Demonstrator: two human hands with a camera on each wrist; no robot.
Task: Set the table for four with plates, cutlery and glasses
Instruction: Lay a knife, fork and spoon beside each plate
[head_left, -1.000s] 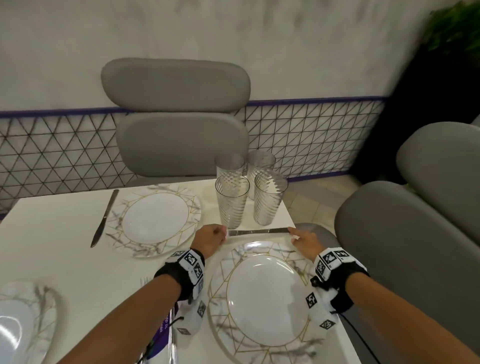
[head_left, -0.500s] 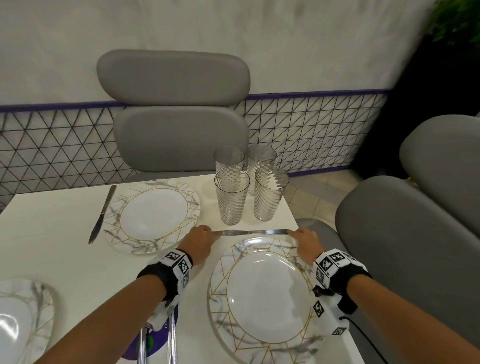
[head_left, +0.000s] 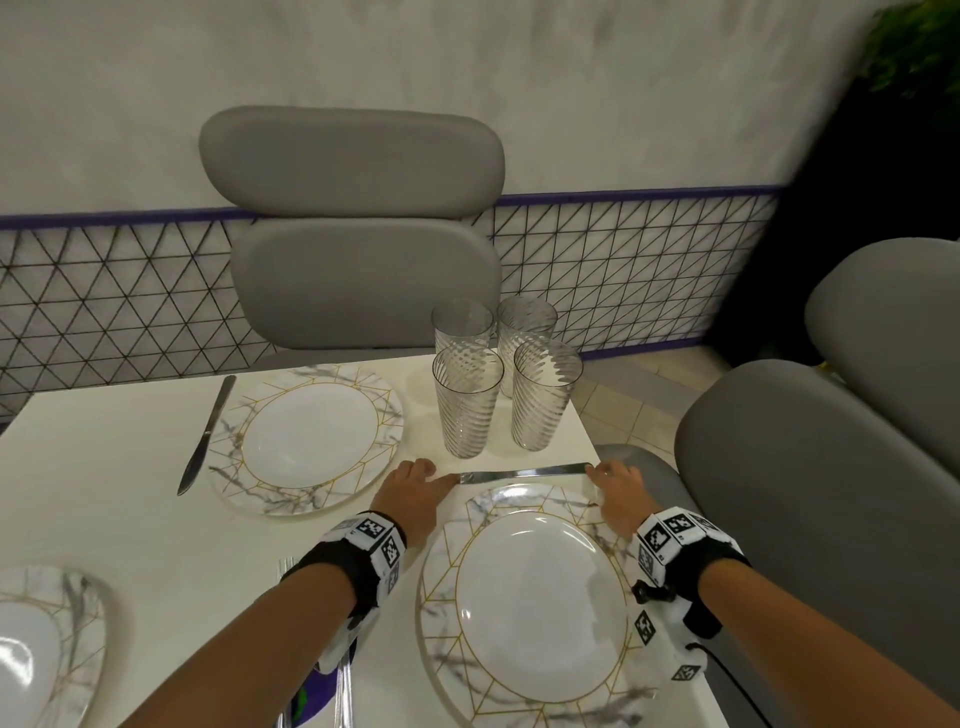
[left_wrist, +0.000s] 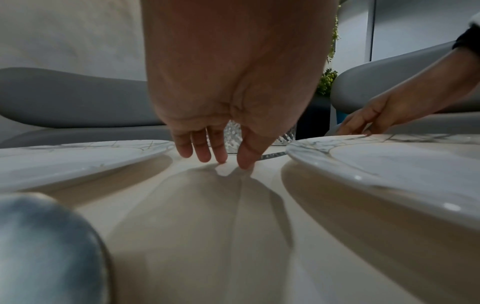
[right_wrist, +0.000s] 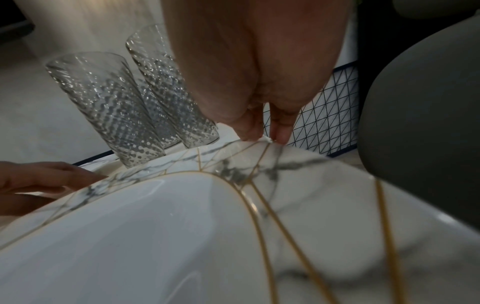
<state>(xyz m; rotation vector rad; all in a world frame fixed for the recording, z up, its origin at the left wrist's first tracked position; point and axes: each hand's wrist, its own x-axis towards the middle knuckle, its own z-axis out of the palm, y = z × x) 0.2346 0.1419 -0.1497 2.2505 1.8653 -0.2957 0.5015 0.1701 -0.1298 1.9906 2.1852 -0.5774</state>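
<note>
A silver knife (head_left: 524, 474) lies crosswise on the white table (head_left: 130, 519), between the near marble-and-gold plate (head_left: 441, 571) and several clear ribbed glasses (head_left: 467, 410). My left hand (head_left: 441, 475) rests on the table with fairly straight fingers, its fingertips (left_wrist: 244, 162) touching the knife's (left_wrist: 270, 155) left end. My right hand (head_left: 595, 470) pinches the right end between thumb and finger, seen close in the right wrist view (right_wrist: 266, 139) over the plate's rim (right_wrist: 285, 164). A second plate (head_left: 228, 452) with its own knife (head_left: 208, 436) lies at the far seat.
A third plate (head_left: 67, 613) shows at the lower left. More cutlery (head_left: 343, 691) lies under my left wrist. Grey chairs stand behind the table (head_left: 353, 218) and to the right (head_left: 831, 493). The table's right edge (head_left: 587, 441) runs just past the glasses.
My left hand has uncurled from the knife's left end and now only touches it with its fingertips. The right hand keeps its pinch, and the knife still lies in the same place.
</note>
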